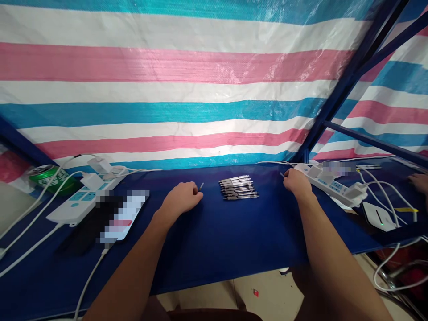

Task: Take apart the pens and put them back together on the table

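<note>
Your left hand pinches a thin sliver, your right hand another; the light, stiff, slippery pens at twelve o'clock want holding by their barrels.

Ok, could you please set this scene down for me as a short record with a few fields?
Left hand: pinches a thin grey rod
Right hand: pinches another thin grey rod
Between hands: bundle of white-and-black pens
Surface: blue tarpaulin tabletop
Left side: white power strip, blurred phone, green can
Right side: white power strip, white router
Far right: co-worker's hand
Backdrop: striped tarpaulin
</note>
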`<state>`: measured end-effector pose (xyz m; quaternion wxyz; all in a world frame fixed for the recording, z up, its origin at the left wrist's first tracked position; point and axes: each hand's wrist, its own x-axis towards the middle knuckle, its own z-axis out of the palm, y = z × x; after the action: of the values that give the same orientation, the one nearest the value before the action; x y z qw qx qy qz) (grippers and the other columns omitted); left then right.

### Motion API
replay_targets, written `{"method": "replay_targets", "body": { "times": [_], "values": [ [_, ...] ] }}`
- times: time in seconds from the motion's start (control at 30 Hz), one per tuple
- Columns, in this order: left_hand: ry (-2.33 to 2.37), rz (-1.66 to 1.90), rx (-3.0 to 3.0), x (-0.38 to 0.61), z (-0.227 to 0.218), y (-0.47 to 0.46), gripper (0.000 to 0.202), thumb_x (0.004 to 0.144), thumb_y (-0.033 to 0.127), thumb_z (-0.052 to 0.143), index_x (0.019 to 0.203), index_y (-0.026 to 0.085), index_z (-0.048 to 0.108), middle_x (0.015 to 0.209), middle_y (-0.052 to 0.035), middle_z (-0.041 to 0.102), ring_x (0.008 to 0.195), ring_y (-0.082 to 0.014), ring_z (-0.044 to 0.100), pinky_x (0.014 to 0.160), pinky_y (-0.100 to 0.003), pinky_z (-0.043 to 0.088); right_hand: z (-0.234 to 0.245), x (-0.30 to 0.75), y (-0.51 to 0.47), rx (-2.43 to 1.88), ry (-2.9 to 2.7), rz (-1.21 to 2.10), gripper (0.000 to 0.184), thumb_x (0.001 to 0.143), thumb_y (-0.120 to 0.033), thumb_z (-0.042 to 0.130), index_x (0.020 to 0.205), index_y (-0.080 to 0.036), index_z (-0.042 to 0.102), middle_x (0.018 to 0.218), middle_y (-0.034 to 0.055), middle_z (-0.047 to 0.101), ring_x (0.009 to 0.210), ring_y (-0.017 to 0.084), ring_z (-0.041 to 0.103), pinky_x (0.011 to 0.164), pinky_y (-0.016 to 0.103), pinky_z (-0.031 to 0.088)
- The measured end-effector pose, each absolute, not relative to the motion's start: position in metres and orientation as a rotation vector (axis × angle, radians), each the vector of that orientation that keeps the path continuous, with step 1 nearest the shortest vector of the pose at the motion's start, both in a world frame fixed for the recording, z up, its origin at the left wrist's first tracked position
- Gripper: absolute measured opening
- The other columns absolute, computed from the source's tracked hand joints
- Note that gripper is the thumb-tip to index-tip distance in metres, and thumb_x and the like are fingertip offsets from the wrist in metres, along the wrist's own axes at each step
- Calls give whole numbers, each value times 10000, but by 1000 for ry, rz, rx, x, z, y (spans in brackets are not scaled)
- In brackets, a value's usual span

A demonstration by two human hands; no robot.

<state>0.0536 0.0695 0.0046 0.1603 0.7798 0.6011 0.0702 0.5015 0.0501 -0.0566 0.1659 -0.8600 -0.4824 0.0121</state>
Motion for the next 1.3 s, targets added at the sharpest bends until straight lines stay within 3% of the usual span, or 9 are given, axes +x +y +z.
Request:
{"method": "replay_targets", "body": {
  "times": [0.1,0.17,0.37,0.63,0.8,0.93,1.03,1.17,1.3],
  "values": [
    [1389,539,2299,69,-4,65,163,957,347,585,995,224,686,1009,-70,760,906,-262,708,770,-351,492,-51,482,57,-2277,-1456,54,299,973,-247,586,1223,-167,730,1278,214,730,1224,360,687,1062,517,530],
    [1185,723,2311,78,-10,62,192,1027,360,531,1076,224,657,1079,-71,732,953,-243,696,829,-352,511,-45,460,59,-1806,-1541,271,281,991,-297,591,1210,-179,722,1209,182,758,1112,316,725,1014,478,573],
    [969,863,2354,92,-19,58,211,1105,308,445,1156,211,625,1162,-79,642,1054,-223,646,946,-365,504,-28,395,43,-1043,-1775,825,281,969,-477,708,1149,-270,772,1155,85,736,963,249,724,882,422,614],
    [883,859,2379,97,-21,57,204,1099,274,459,1117,206,650,1130,-78,651,1010,-216,643,935,-373,508,-25,385,38,-1000,-1774,852,217,954,-438,755,1108,-290,793,1155,74,722,985,242,701,870,418,589],
    [868,893,2158,102,-28,59,207,1043,380,601,1125,219,703,1103,-70,711,998,-222,678,890,-365,532,-27,378,35,-975,-1722,906,258,904,-465,809,1067,-266,788,1135,71,748,980,236,710,881,414,597],
    [862,873,1644,109,-35,60,376,986,498,678,1200,189,692,906,-50,738,734,-167,661,686,-309,525,-26,366,30,-934,-1693,929,258,875,-464,841,1030,-262,797,1121,66,764,1008,237,727,924,413,604],
    [875,831,1426,112,-37,58,459,929,517,758,1206,156,702,898,-72,760,661,-142,636,633,-293,510,-25,361,27,-967,-1685,933,282,864,-492,848,1022,-263,799,1090,64,783,995,244,741,905,411,620],
    [881,896,1407,111,-38,59,481,832,507,864,1129,150,737,885,-78,777,721,-171,692,734,-337,573,-26,359,27,-1047,-1627,1001,376,799,-552,892,1002,-255,783,971,56,806,878,246,764,829,413,652],
    [858,992,1479,108,-34,60,491,734,451,948,1092,181,749,1070,-103,807,996,-252,758,961,-419,589,-25,358,27,-1045,-1568,1101,404,815,-587,874,978,-235,761,811,40,800,726,224,771,740,393,667]
  ]
}}
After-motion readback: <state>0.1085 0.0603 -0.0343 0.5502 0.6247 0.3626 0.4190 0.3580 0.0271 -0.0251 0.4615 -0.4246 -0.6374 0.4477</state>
